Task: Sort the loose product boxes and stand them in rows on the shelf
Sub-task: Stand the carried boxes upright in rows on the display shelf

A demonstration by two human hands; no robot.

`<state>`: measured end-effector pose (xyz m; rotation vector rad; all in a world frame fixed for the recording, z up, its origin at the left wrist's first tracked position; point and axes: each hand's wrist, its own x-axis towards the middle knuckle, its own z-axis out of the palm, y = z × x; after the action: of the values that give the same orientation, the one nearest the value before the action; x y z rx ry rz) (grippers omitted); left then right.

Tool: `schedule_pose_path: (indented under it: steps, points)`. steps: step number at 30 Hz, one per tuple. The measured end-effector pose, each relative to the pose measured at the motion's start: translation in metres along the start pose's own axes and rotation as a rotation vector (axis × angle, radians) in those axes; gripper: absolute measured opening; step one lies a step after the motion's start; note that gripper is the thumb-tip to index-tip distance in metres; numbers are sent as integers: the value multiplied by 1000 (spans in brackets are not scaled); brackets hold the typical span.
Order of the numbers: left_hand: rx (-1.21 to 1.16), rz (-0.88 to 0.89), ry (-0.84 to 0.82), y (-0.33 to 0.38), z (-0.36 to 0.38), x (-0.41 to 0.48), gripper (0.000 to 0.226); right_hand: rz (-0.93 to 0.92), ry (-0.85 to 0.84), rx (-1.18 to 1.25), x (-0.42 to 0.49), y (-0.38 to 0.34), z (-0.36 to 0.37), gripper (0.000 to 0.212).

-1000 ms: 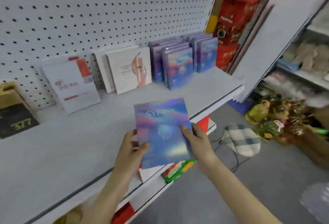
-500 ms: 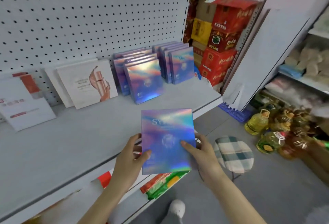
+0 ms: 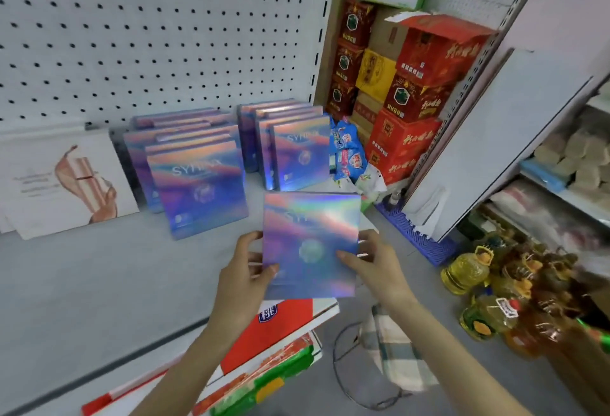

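Centrally, just below the middle of the view, a holographic box [image 3: 310,244] marked "SY…" is held upright and face-on above the front edge of the white shelf [image 3: 99,283]. It is gripped by both hands. The left hand [image 3: 244,270] is curled round its left edge, with the thumb laid on the front near the lower corner. The right hand [image 3: 376,267] is closed on its right edge, the thumb pressed on the front face and the fingers hidden behind. No contact between the held box and the shelf can be seen.

At ten o'clock from the held box, a left row of matching boxes [image 3: 198,184] is stood on the shelf, front to back, leaning slightly. At twelve o'clock, just beyond the held box, a right row of matching boxes [image 3: 297,154] is stood the same way, near the shelf's right end. At nine o'clock, a white box with a rose-gold picture [image 3: 66,181] is leaned against the pegboard [image 3: 165,36].

At one o'clock, red cartons [image 3: 422,85] are stacked past the shelf end, with blue snack packets [image 3: 346,151] beside them. At three o'clock, cooking-oil bottles [image 3: 465,273] are grouped on the floor. At six o'clock, a red-and-white box [image 3: 277,326] is seen on the lower shelf, and a checked stool cushion [image 3: 392,349] at five o'clock.
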<state>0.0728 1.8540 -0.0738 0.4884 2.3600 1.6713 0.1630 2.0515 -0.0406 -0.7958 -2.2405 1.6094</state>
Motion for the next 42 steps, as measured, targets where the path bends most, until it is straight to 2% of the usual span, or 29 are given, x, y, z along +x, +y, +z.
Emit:
schedule_pose_path:
  steps: [5, 13, 16, 20, 23, 30, 33, 36, 39, 42]
  points:
    - [33, 19, 107, 4, 44, 48, 55, -18, 83, -23, 72, 11, -7, 24]
    - [215, 35, 338, 4, 71, 114, 57, -142, -7, -33, 192, 18, 14, 30]
    - [272, -38, 402, 6, 84, 132, 69, -188, -56, -70, 227, 20, 21, 33]
    - [309, -38, 460, 23, 96, 159, 80, -290, -125, -82, 262, 10, 27, 37]
    - [344, -11, 521, 25, 101, 166, 89, -252, -88, 14, 269, 8, 29, 40]
    - [538, 12, 422, 11, 105, 158, 87, -179, -74, 237, 267, 28, 43, 34]
    - [513, -26, 385, 12, 108, 154, 82, -142, -116, 250, 262, 36, 38, 32]
    - [329, -121, 398, 18, 112, 134, 73, -93, -95, 220, 240, 41, 22, 34]
    - [97, -213, 466, 26, 114, 93, 63, -150, -148, 146, 205, 37, 9, 39]
    - [33, -256, 524, 25, 109, 34, 58, -252, -270, 51, 158, 30, 5, 43]
